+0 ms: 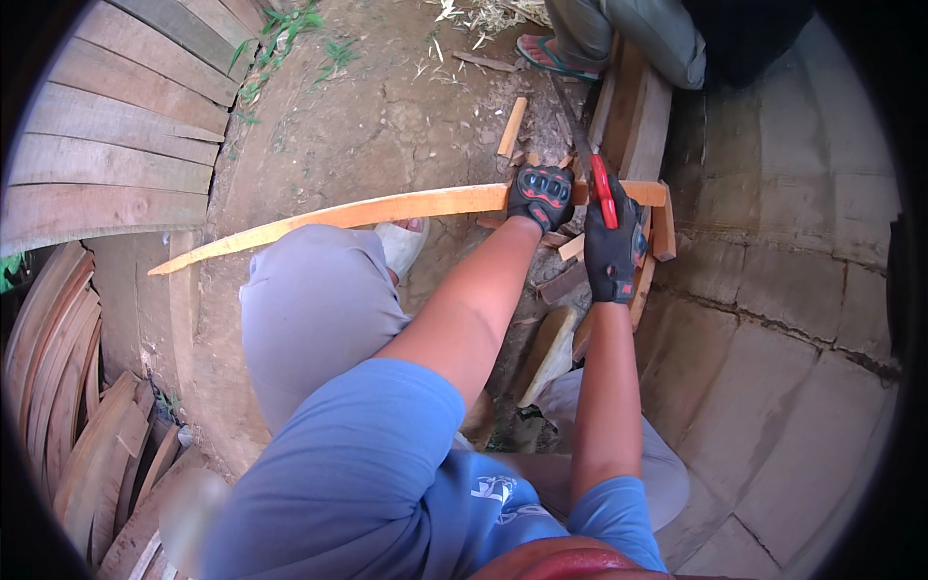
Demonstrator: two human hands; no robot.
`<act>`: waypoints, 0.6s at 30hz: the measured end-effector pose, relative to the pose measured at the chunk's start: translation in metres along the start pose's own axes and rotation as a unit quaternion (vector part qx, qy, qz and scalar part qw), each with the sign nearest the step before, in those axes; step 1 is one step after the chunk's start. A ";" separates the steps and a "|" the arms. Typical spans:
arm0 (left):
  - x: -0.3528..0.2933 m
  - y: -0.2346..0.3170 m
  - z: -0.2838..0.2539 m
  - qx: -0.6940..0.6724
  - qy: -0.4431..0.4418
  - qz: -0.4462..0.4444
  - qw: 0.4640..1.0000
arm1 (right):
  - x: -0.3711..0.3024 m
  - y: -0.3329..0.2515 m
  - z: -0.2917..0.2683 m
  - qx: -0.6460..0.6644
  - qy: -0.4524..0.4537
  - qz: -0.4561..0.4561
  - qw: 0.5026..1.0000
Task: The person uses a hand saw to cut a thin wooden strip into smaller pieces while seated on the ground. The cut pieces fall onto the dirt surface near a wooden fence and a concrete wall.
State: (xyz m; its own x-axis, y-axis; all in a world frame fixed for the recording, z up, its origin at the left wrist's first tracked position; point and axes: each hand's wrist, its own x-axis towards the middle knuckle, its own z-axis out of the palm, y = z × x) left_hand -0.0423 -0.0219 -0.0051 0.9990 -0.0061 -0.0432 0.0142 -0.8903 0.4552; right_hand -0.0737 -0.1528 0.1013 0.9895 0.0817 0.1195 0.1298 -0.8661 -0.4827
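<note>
A long, tapering strip of wood point(387, 210) reaches from the far left, across my raised knee, to the wooden beam at the right. My left hand point(539, 196), in a black and red glove, is closed around the strip near its thicker end. Just right of it, my gloved right hand point(616, 256) grips the red handle of a handsaw point(603, 188). The saw's dark blade points away from me and crosses the strip between my hands. How deep the teeth sit in the wood is hidden. The strip's end point(646, 193) sticks out right of the saw.
A wooden beam point(650, 126) runs away from me under the work. Offcuts point(513, 126) and shavings litter the dirt ground. Another person's sandalled foot point(556, 56) is beside the beam's far end. Stacked boards point(126, 126) stand left, curved slabs point(58, 338) lower left, concrete paving point(773, 290) right.
</note>
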 end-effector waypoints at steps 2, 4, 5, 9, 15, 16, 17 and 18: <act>0.000 0.002 0.000 0.006 -0.004 0.008 1.000 | -0.002 0.005 0.004 0.018 0.016 -0.015 1.000; 0.000 0.004 0.000 0.004 0.003 0.010 1.000 | -0.003 0.014 0.009 0.051 0.033 -0.037 0.997; 0.000 0.004 -0.001 0.005 0.006 0.012 1.000 | -0.003 0.019 0.010 0.056 0.020 -0.030 0.998; 0.000 0.000 0.000 0.001 0.007 0.004 1.000 | -0.001 0.018 0.007 0.088 -0.035 -0.003 0.996; 0.000 0.003 0.000 0.019 0.004 0.018 1.000 | 0.000 0.030 0.006 0.120 -0.044 0.004 0.992; 0.000 0.002 0.001 0.021 0.003 0.016 1.000 | -0.001 0.027 0.005 0.121 -0.045 0.008 0.992; 0.001 0.002 0.001 0.023 0.002 0.015 1.000 | 0.000 0.026 0.003 0.127 -0.058 0.013 0.990; 0.001 0.001 0.001 0.025 0.001 0.013 1.000 | 0.000 0.025 0.000 0.132 -0.071 0.018 0.989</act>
State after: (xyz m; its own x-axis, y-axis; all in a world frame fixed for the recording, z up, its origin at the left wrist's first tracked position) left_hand -0.0417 -0.0233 -0.0056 0.9992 -0.0292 -0.0288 -0.0148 -0.9117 0.4105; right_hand -0.0706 -0.1739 0.0891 0.9904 0.1375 -0.0155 0.0880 -0.7123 -0.6964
